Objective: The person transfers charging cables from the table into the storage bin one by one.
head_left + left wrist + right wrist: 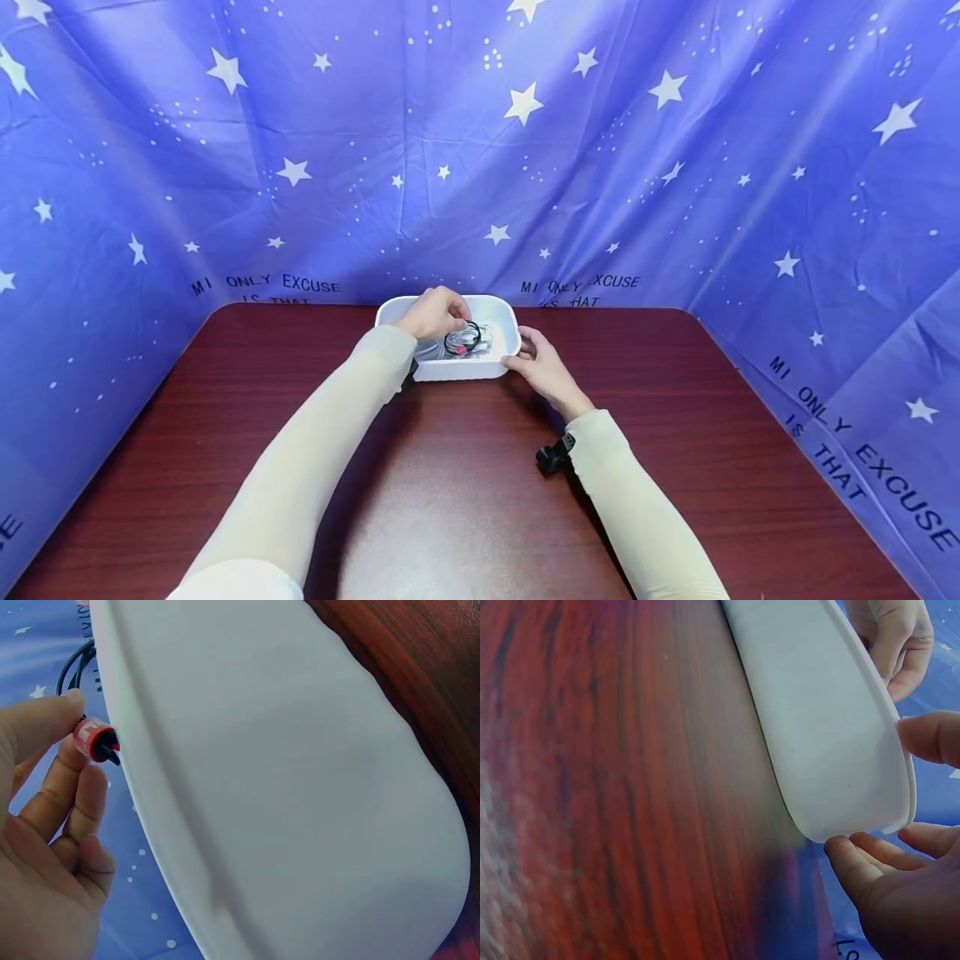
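A white plastic container (465,371) stands near the table's back edge. Over it, my left hand (433,313) pinches a coiled black cable (71,666) between thumb and fingers. A red band (88,738) sits on this cable, with dark ends poking out beside it in the left wrist view. My right hand (549,371) grips the container's right end, thumb at the rim and fingertips against the outer wall (829,750). Inside the container lie clear plastic bags (429,350); their contents are too small to tell.
The dark red wooden table (450,483) extends toward me from the container. Blue curtains (450,125) with white stars and lettering enclose the back and both sides. A black wrist device (553,456) is strapped on my right wrist.
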Available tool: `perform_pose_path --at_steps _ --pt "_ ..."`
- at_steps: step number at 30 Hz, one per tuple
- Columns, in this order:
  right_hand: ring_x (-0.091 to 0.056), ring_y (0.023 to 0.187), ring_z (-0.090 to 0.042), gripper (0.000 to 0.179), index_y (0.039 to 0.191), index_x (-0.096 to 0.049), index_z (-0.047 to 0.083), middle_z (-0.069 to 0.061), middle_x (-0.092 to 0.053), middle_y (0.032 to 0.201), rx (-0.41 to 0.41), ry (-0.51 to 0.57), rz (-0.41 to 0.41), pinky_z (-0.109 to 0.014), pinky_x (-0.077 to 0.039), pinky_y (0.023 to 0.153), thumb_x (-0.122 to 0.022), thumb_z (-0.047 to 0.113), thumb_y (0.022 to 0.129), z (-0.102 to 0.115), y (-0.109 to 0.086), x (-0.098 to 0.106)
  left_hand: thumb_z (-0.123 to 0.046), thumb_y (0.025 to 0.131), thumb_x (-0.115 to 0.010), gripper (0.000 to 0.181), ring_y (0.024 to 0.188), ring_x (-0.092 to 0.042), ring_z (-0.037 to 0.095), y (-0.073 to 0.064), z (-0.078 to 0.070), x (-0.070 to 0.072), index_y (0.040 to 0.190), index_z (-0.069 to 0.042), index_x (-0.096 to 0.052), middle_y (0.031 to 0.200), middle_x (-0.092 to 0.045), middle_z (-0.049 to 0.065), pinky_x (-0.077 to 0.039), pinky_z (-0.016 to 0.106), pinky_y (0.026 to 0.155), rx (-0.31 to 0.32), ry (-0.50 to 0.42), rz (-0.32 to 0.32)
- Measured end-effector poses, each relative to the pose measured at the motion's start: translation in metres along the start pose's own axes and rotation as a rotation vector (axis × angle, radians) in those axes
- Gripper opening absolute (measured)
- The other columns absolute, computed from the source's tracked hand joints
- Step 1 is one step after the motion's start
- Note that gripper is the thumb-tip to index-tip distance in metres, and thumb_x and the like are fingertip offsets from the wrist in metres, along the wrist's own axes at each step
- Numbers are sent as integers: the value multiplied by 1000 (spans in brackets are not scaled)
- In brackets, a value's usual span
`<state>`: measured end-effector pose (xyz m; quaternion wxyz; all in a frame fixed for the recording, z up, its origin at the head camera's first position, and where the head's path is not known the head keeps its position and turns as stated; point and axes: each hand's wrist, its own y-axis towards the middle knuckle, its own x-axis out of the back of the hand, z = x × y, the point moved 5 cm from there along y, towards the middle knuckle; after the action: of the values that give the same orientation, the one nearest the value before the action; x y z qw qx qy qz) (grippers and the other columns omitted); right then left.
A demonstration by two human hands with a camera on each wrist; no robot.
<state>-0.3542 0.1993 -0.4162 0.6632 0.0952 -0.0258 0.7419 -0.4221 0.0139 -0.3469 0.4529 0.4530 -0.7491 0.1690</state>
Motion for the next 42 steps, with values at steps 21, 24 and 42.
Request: perform_pose_path --at_steps 21,24,42 --pt "-50 121 -40 67 142 -30 -8 -31 -47 134 7 -36 -32 -30 -47 94 -64 -2 85 5 0 -2 -11 84 -67 14 86 -62 14 0 -4 -4 96 -12 -73 92 -70 -1 -48 30 80 15 117 44" --pt "-50 121 -40 67 142 -29 -8 -31 -47 134 7 -42 -34 -31 -46 95 -64 -2 85 5 0 -2 -11 83 -67 13 84 -61 14 0 -3 -5 95 -11 -73 89 -69 -1 -48 30 79 2 113 48" --pt "-50 121 -38 68 142 -30 -7 -30 -47 135 7 -49 -40 -32 -46 95 -65 -2 84 0 1 -1 -12 83 -70 12 85 -59 15 -9 -8 -5 95 -11 -72 88 -67 -1 -47 30 80 -29 108 100"
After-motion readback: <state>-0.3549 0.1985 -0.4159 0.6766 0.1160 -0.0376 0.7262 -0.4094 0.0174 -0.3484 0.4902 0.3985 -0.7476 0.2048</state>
